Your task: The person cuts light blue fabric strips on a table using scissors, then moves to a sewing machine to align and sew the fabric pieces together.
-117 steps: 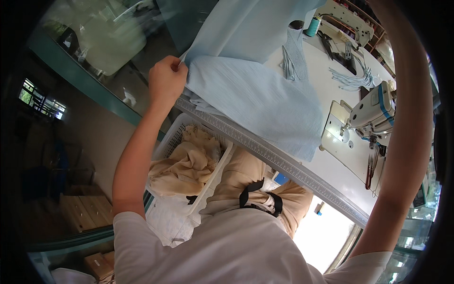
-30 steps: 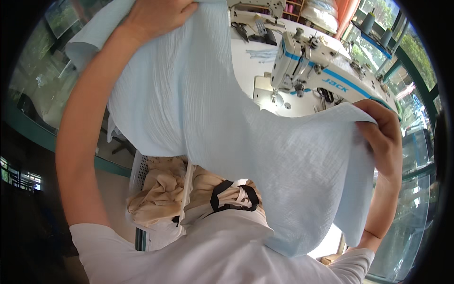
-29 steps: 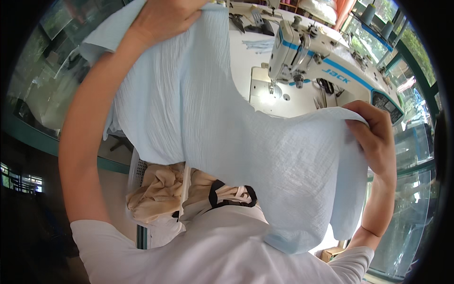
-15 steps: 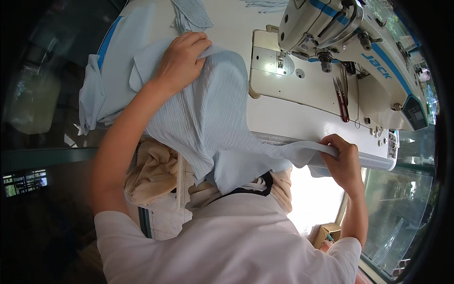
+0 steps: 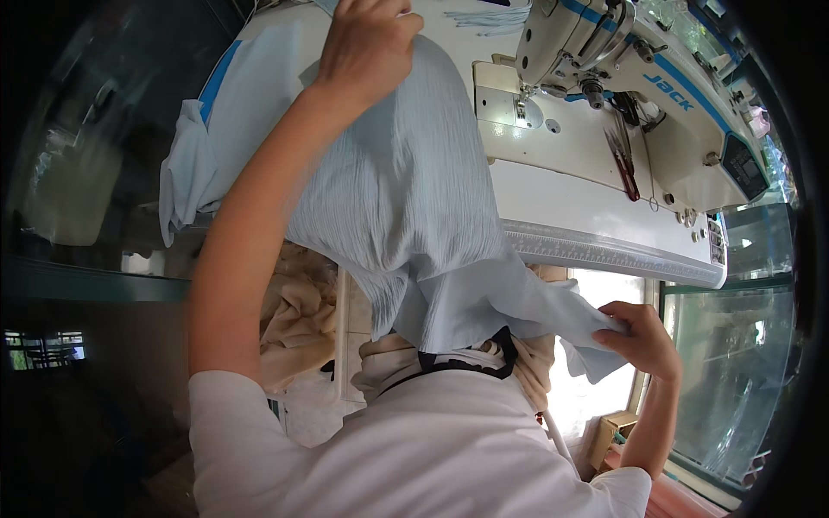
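Observation:
A light blue crinkled fabric piece (image 5: 414,173) stretches between my hands and hangs over the table's front edge onto my lap. My left hand (image 5: 370,47) is closed on its far end, raised at the top of the view. At the lower right, my right hand (image 5: 641,339) pinches the other end between thumb and fingers, off the table's edge. The sewing machine (image 5: 635,69) stands to the right of the cloth, and its presser foot (image 5: 522,110) is apart from it.
More light blue cloth (image 5: 250,95) lies at the table's left side. Thin fabric strips (image 5: 494,19) lie at the back. Scissors (image 5: 623,164) rest beside the machine. A ruler strip (image 5: 604,248) runs along the front edge. Beige cloth (image 5: 302,315) sits below at left.
My left hand has lifted the fabric farther back and slightly right. My right hand has come lower and nearer, drawing its end off the table edge.

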The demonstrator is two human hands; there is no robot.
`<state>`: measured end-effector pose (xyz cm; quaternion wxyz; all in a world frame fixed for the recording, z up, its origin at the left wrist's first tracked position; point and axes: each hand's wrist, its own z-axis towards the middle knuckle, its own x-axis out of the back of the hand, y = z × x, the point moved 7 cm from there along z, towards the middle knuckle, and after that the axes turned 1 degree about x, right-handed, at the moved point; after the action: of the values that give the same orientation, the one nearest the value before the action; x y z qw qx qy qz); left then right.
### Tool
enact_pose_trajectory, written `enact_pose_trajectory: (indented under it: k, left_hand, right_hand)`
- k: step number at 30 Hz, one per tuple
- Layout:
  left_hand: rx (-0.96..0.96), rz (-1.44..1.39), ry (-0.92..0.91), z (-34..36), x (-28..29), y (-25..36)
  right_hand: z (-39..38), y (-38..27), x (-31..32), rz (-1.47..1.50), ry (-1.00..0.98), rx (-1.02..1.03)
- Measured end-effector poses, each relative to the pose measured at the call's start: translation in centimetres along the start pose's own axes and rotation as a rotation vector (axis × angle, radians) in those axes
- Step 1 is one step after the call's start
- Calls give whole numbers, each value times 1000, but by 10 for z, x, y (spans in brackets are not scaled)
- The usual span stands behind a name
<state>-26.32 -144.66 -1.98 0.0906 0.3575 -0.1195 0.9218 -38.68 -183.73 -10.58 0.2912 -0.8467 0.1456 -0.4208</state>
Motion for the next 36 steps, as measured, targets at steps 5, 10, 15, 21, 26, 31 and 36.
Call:
enact_pose_trajectory:
  k: [5, 10, 15, 21, 26, 31, 36]
  left_hand:
    - [-224, 49, 39, -14, -57, 51]
    - [-4, -285, -86, -60, -27, 55]
    - [-27, -427, -222, -72, -33, 59]
    - [-35, -486, -467, -73, -18, 98]
    - [-43, -646, -583, -75, -18, 112]
    - [-56, -695, -591, -64, -20, 117]
    - [-51, -682, -580, -59, -26, 114]
  right_hand:
    - [-7, 8, 5, -236, 51, -57]
    - [-1, 51, -13, -332, -39, -176]
    - [61, -16, -68, -43, 33, 351]
    - [98, -34, -130, 473, -67, 392]
    - [76, -37, -154, 446, -321, 506]
    - [68, -71, -60, 323, -42, 718]
    - [102, -96, 14, 132, 322, 724]
